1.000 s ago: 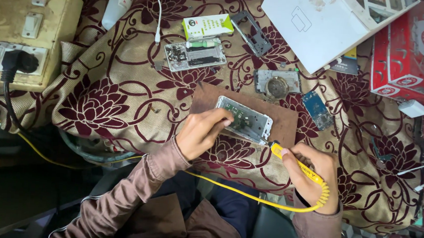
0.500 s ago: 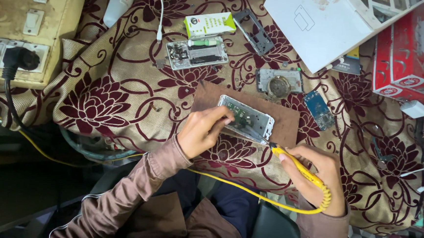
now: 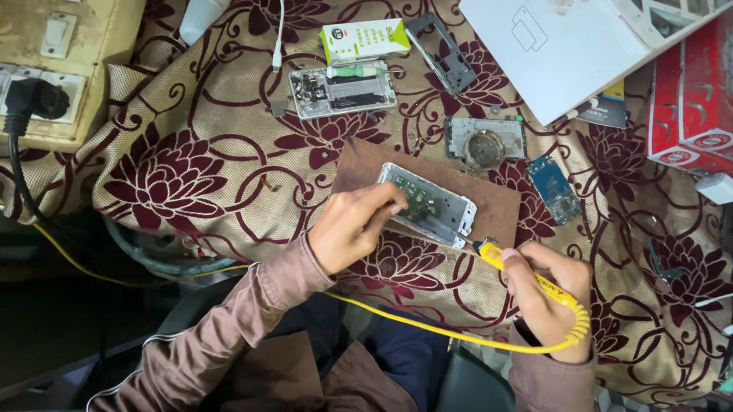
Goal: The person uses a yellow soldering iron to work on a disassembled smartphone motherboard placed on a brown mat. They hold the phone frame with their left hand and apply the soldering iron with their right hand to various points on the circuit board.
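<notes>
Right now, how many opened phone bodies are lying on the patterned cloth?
3: one on the brown board under the left hand, one by the green box, one further right. Others may be hidden.

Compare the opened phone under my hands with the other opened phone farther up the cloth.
The near phone lies on a brown board, touched by the left hand; the far phone lies straight on the cloth, untouched. A soldering iron in the right hand meets only the near one. Both lie open.

I'm seeing soft, even light from overhead falling on the patterned cloth (image 3: 199, 162), while the lower left is sinking into shadow, perhaps slightly blurred; focus is holding sharp centrally.
</notes>
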